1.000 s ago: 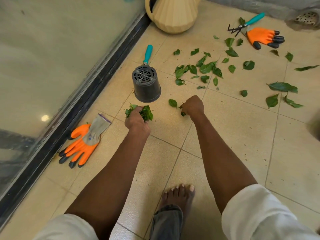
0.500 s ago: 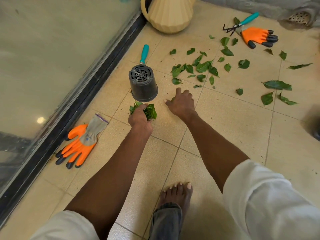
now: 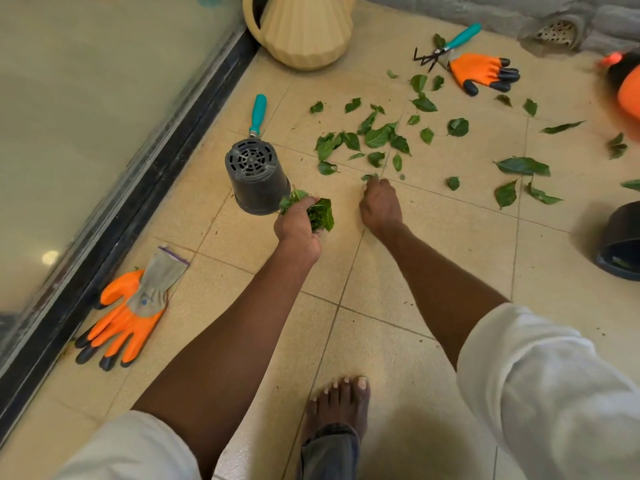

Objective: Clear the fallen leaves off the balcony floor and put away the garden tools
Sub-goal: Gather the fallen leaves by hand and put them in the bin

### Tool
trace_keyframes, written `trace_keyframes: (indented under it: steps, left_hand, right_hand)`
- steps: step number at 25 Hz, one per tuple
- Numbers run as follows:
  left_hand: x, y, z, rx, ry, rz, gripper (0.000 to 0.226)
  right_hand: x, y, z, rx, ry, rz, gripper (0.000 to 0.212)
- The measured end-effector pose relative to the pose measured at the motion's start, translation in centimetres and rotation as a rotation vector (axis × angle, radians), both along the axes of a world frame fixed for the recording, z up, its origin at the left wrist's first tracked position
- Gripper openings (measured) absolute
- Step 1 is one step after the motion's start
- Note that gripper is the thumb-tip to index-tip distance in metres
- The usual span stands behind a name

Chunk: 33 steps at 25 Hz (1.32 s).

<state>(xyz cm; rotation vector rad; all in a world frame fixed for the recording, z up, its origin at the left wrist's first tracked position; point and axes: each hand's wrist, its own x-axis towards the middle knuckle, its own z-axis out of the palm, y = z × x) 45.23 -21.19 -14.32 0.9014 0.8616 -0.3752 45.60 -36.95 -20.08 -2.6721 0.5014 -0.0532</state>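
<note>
L hand [image 3: 298, 227] fingers curled tight round a bunch of leaves [image 3: 317, 211], held just above the floor [image 3: 433, 251], right beside the rim of the upside-down black pot [image 3: 256, 178]. R hand [image 3: 380, 206] down low, fingers reaching fwd, tips on a small leaf [image 3: 370, 176] at the tile seam; can't tell if it's pinched or just touched, fingers look fairly straight. Both forearms bare, white sleeves pushed up. One bare foot [image 3: 341, 398] on the tile btwn the arms.

Beyond the R hand: scattered leaves [image 3: 377, 136] spread over the tiles, bigger ones [image 3: 523, 166] further right. Behind the pot, a teal-handled tool [image 3: 258, 114] lies w/ its head hidden by the pot. Far end: small hand rake [image 3: 446, 46] w/ teal handle touching an orange glove [image 3: 483, 72]. Second orange glove [image 3: 130, 313] near left, by the dark door track [image 3: 145, 188]. Cream ribbed watering can [image 3: 301, 29] at top. Dark tub [image 3: 620, 242] at right edge, partly out of view. Blurred orange-and-black thing [image 3: 627, 81] top right, can't tell what.
</note>
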Motion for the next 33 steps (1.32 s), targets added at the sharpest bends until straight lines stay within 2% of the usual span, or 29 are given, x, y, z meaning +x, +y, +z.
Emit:
trace_keyframes:
  steps: [4,9,12,16,19,22,25,27,30,33]
  left_hand:
    - [1.8,-2.3,-0.2,-0.016,-0.014,-0.068,0.053]
    - [3.5,-4.0,-1.5,0.005,0.01,-0.114,0.054]
    - [3.8,-4.3,-2.4,0.0,0.031,-0.117,0.05]
    - [4.1,-4.6,-2.9,0.017,0.061,-0.143,0.046]
    - [4.5,-4.7,-2.7,0.03,0.044,-0.159,0.045]
    - [4.8,-5.0,-2.5,0.038,0.035,-0.148,0.045]
    - [4.5,-5.4,-2.4,0.034,0.032,-0.155,0.045]
    - [4.3,-5.6,-2.3,0.025,0.037,-0.147,0.047]
    - [4.0,-5.6,-2.2,0.028,0.036,-0.163,0.048]
    - [3.8,-5.8,-2.0,0.057,0.023,-0.186,0.047]
  right_hand:
    - [3.6,-2.5,-0.6,-0.122,0.048,0.073,0.038]
    - [3.3,-1.9,-2.9,-0.137,-0.084,0.052,0.032]
    - [4.5,-2.9,-1.6,-0.03,-0.21,0.006,0.04]
    - [7.7,-4.3,-0.4,-0.17,0.008,0.007,0.043]
    - [8.0,-3.6,-1.1,-0.251,0.15,-0.043,0.033]
    - [5.9,-2.1,-2.7,-0.326,0.001,0.071,0.029]
    - [3.8,-3.2,-2.7,-0.2,-0.132,0.098,0.031]
    - [4.2,-5.2,-2.0,-0.157,-0.11,-0.014,0.033]
    - [5.7,-8.0,-1.4,-0.174,0.042,-0.147,0.043]
    - [6.2,-7.9,-1.5,-0.214,0.131,-0.102,0.037]
